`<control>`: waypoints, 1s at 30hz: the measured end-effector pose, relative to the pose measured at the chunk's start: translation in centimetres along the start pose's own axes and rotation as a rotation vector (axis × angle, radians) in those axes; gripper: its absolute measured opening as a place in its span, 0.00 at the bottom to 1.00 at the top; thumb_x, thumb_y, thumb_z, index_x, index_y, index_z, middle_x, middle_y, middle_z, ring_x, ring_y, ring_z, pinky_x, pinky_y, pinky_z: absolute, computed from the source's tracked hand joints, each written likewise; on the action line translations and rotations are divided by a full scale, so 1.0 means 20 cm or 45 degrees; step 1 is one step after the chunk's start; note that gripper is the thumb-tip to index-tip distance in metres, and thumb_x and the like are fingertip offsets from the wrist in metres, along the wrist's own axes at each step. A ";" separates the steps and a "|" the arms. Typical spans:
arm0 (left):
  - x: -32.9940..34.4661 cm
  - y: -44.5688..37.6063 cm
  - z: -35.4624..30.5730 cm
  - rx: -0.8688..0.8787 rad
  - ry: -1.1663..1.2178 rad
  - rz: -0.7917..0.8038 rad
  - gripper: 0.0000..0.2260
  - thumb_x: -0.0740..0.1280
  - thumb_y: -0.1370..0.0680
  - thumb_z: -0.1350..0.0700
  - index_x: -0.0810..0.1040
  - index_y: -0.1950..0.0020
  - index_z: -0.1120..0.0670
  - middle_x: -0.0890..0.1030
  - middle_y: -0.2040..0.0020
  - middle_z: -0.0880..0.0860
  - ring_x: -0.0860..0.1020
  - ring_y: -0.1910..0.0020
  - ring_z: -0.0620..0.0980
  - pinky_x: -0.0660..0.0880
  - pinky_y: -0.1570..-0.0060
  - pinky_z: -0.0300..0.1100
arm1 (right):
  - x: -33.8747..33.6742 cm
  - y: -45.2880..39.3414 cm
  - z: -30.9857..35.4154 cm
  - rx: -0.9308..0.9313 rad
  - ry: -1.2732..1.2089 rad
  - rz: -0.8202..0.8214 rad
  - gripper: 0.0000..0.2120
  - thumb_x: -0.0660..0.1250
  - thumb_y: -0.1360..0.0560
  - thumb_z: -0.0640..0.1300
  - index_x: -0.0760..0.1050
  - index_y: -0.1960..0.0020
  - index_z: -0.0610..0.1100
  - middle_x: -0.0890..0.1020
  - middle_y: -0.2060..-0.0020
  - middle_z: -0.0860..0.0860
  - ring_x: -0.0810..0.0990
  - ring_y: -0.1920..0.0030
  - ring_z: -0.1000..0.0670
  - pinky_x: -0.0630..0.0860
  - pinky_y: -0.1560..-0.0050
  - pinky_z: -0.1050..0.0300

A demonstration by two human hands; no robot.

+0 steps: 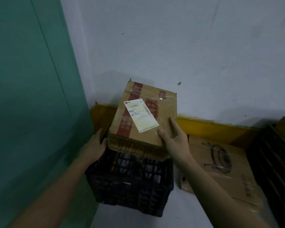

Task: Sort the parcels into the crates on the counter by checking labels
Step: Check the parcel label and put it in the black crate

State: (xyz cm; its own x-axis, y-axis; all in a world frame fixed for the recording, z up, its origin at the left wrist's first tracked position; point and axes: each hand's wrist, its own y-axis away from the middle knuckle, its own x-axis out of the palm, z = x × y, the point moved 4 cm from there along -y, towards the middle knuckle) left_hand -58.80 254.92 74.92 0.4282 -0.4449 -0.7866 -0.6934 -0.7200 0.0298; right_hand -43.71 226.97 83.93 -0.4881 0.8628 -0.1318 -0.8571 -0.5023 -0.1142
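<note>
Head camera looks down on two bare forearms reaching up and forward from the lower edge, converging on a cardboard parcel (143,119) held tilted above a black plastic crate (130,181). The left hand (95,143), at the parcel's 8 o'clock, clasps its lower left corner with the fingers out of sight beneath and behind the box. The right hand (173,137), at the 4 o'clock corner, grasps the parcel with the thumb pressed on the top face just beside the white shipping label (141,115) and the fingers laid along the right edge. The label's print is too blurred to read. At 3 o'clock of the crate lies a flattened cardboard box (224,165), touching a second dark crate (275,162) at the right edge.
</note>
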 end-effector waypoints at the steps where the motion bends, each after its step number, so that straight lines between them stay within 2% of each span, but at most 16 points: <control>1: 0.02 -0.02 0.05 -0.045 -0.048 0.050 0.27 0.51 0.17 0.39 0.51 0.19 0.45 0.64 0.21 0.54 0.67 0.26 0.57 0.67 0.29 0.53 | 0.04 -0.01 -0.03 0.024 0.029 0.016 0.34 0.69 0.21 0.48 0.57 0.19 0.52 0.66 0.25 0.54 0.73 0.32 0.49 0.80 0.39 0.47; 4: 0.08 -0.06 0.14 -0.143 0.088 0.147 0.27 0.49 0.16 0.40 0.48 0.18 0.44 0.60 0.20 0.55 0.64 0.24 0.58 0.62 0.27 0.50 | 0.13 -0.04 -0.14 0.085 0.137 0.043 0.34 0.68 0.20 0.47 0.56 0.19 0.51 0.66 0.25 0.53 0.72 0.33 0.51 0.79 0.38 0.50; 6: 0.10 -0.06 0.14 -0.116 0.081 0.145 0.25 0.49 0.15 0.43 0.49 0.18 0.43 0.63 0.21 0.57 0.69 0.28 0.60 0.67 0.31 0.50 | 0.17 -0.07 -0.23 0.135 0.222 0.032 0.32 0.67 0.19 0.47 0.57 0.19 0.50 0.66 0.25 0.52 0.71 0.33 0.52 0.77 0.37 0.53; 9: 0.10 -0.07 0.13 -0.069 -0.002 0.159 0.23 0.47 0.15 0.44 0.48 0.19 0.41 0.71 0.27 0.62 0.79 0.40 0.62 0.75 0.41 0.49 | 0.23 -0.15 -0.37 0.240 0.322 0.024 0.31 0.67 0.19 0.47 0.59 0.20 0.50 0.66 0.24 0.49 0.70 0.29 0.46 0.75 0.36 0.51; 12: 0.10 -0.07 0.13 -0.076 -0.062 0.208 0.24 0.46 0.15 0.44 0.46 0.19 0.40 0.72 0.28 0.61 0.78 0.38 0.62 0.74 0.41 0.51 | 0.32 -0.25 -0.50 0.325 0.421 0.045 0.30 0.66 0.19 0.47 0.59 0.21 0.49 0.66 0.24 0.47 0.69 0.28 0.44 0.74 0.34 0.48; 14: 0.10 -0.06 0.12 -0.080 -0.061 0.215 0.24 0.46 0.15 0.43 0.46 0.19 0.40 0.70 0.25 0.59 0.76 0.35 0.63 0.73 0.40 0.51 | 0.39 -0.31 -0.57 0.346 0.450 0.085 0.30 0.65 0.19 0.45 0.58 0.20 0.48 0.67 0.25 0.46 0.73 0.32 0.44 0.76 0.39 0.50; 16: 0.10 -0.06 0.11 -0.087 -0.044 0.211 0.23 0.46 0.15 0.43 0.46 0.19 0.39 0.70 0.25 0.58 0.76 0.37 0.64 0.73 0.40 0.52 | 0.44 -0.34 -0.65 0.380 0.479 0.117 0.28 0.63 0.18 0.44 0.57 0.20 0.48 0.68 0.26 0.44 0.76 0.39 0.45 0.77 0.47 0.53; 18: 0.10 -0.06 0.12 -0.114 -0.008 0.214 0.23 0.46 0.15 0.43 0.47 0.19 0.37 0.70 0.25 0.59 0.76 0.37 0.66 0.74 0.39 0.53 | 0.46 -0.36 -0.74 0.484 0.508 0.162 0.27 0.61 0.17 0.44 0.57 0.21 0.49 0.65 0.26 0.41 0.76 0.41 0.44 0.78 0.50 0.54; 19: 0.11 -0.06 0.13 -0.129 0.009 0.214 0.23 0.47 0.15 0.43 0.47 0.20 0.36 0.71 0.26 0.59 0.76 0.38 0.66 0.74 0.41 0.54 | 0.47 -0.37 -0.78 0.545 0.576 0.199 0.27 0.61 0.17 0.44 0.56 0.21 0.50 0.61 0.24 0.40 0.75 0.38 0.41 0.79 0.47 0.50; 20: 0.11 -0.06 0.13 -0.142 0.019 0.214 0.23 0.47 0.15 0.43 0.47 0.20 0.35 0.73 0.28 0.60 0.76 0.39 0.67 0.74 0.43 0.54 | 0.48 -0.37 -0.81 0.599 0.697 0.241 0.27 0.61 0.17 0.44 0.55 0.21 0.51 0.56 0.23 0.39 0.69 0.32 0.36 0.76 0.39 0.45; 22: 0.10 -0.06 0.13 -0.154 0.014 0.214 0.22 0.47 0.15 0.43 0.47 0.20 0.35 0.75 0.30 0.61 0.77 0.41 0.69 0.75 0.44 0.54 | 0.51 -0.38 -0.84 0.647 0.939 0.306 0.28 0.60 0.18 0.45 0.53 0.21 0.51 0.48 0.23 0.38 0.55 0.25 0.31 0.65 0.28 0.37; 24: 0.10 -0.06 0.12 -0.160 -0.006 0.216 0.23 0.47 0.15 0.43 0.47 0.20 0.35 0.75 0.30 0.61 0.78 0.42 0.69 0.75 0.45 0.54 | 0.54 -0.38 -0.82 0.597 1.108 0.331 0.27 0.60 0.19 0.43 0.55 0.23 0.49 0.47 0.23 0.37 0.51 0.24 0.31 0.61 0.27 0.35; 26: 0.10 -0.06 0.12 -0.157 -0.015 0.221 0.23 0.47 0.15 0.42 0.46 0.20 0.34 0.75 0.29 0.60 0.79 0.44 0.67 0.75 0.48 0.52 | 0.57 -0.37 -0.80 0.443 1.256 0.376 0.25 0.61 0.20 0.44 0.57 0.24 0.47 0.43 0.21 0.41 0.47 0.23 0.32 0.60 0.28 0.30; 28: 0.10 -0.06 0.12 -0.153 -0.011 0.237 0.24 0.49 0.16 0.40 0.44 0.21 0.33 0.75 0.29 0.58 0.80 0.44 0.65 0.76 0.48 0.51 | 0.62 -0.36 -0.77 0.311 1.321 0.505 0.30 0.61 0.20 0.55 0.55 0.22 0.51 0.41 0.19 0.45 0.43 0.21 0.34 0.56 0.28 0.26; 30: 0.10 -0.06 0.13 -0.144 -0.014 0.257 0.27 0.52 0.17 0.37 0.41 0.23 0.30 0.72 0.26 0.55 0.78 0.39 0.63 0.76 0.41 0.53 | 0.67 -0.34 -0.76 0.286 1.372 0.721 0.38 0.62 0.22 0.65 0.50 0.20 0.56 0.40 0.19 0.47 0.41 0.21 0.34 0.55 0.28 0.25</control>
State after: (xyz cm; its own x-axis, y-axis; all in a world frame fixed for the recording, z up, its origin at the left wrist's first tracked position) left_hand -58.63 256.21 71.74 0.2803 -0.5807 -0.7643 -0.6946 -0.6723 0.2561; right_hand -41.94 241.08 67.95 -0.5055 -0.0132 -0.8627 -0.6310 -0.6763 0.3801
